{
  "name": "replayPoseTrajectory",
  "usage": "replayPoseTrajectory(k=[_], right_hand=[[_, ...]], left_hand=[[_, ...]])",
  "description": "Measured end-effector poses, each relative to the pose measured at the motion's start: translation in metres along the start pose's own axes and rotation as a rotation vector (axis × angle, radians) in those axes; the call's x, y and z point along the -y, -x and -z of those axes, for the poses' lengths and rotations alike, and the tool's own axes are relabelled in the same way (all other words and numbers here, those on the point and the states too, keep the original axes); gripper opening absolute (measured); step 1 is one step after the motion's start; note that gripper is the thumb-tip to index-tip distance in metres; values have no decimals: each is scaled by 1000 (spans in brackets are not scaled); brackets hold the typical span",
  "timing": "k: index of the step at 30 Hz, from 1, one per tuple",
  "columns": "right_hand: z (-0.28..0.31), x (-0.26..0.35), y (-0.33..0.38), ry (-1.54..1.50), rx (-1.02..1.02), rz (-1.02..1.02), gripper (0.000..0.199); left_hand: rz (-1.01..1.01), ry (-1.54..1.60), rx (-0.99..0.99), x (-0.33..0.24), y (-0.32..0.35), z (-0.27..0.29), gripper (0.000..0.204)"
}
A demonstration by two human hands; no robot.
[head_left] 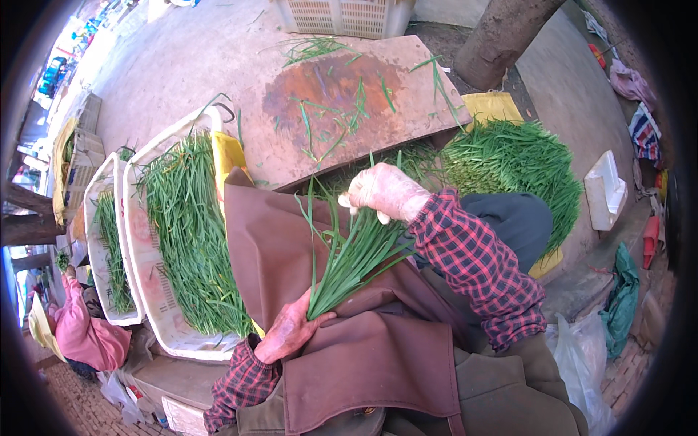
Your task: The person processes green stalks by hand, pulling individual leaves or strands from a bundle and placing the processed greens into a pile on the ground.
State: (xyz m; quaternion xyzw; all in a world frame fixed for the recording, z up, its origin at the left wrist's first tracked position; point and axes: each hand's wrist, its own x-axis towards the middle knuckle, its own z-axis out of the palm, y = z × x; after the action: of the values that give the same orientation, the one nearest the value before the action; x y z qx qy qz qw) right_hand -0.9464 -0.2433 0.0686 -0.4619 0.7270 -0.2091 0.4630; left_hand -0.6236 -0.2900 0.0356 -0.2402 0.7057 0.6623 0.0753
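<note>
Green-leaf bunch [356, 258] was found above your brown apron [378, 363], gripped at both ends

Your left hand [293, 327] was curled around the bunch's lower end; your right hand [384, 193] was clenched on its upper end. To your left, a white crate [196, 354] held loose green leaves [193, 225], and pinkish marks [145, 229] on its inside were too indistinct to read

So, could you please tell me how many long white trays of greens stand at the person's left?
2: the larger tray sits nearest the person, and the narrower tray stands just left of it. More may be hidden behind.
</note>
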Motion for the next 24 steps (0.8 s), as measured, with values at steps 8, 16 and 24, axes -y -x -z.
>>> replayPoseTrajectory(k=[8,16,24], right_hand=[[-20,-18,12,-621,-11,-101,18],[-16,-33,11,-885,-681,119,18],[16,-4,29,-688,-455,50,17]], left_hand=[[33,-127,-13,-22,-1,2,58],[42,-195,-35,-33,-1,2,58],[12,-294,-84,-24,1,-1,58]])
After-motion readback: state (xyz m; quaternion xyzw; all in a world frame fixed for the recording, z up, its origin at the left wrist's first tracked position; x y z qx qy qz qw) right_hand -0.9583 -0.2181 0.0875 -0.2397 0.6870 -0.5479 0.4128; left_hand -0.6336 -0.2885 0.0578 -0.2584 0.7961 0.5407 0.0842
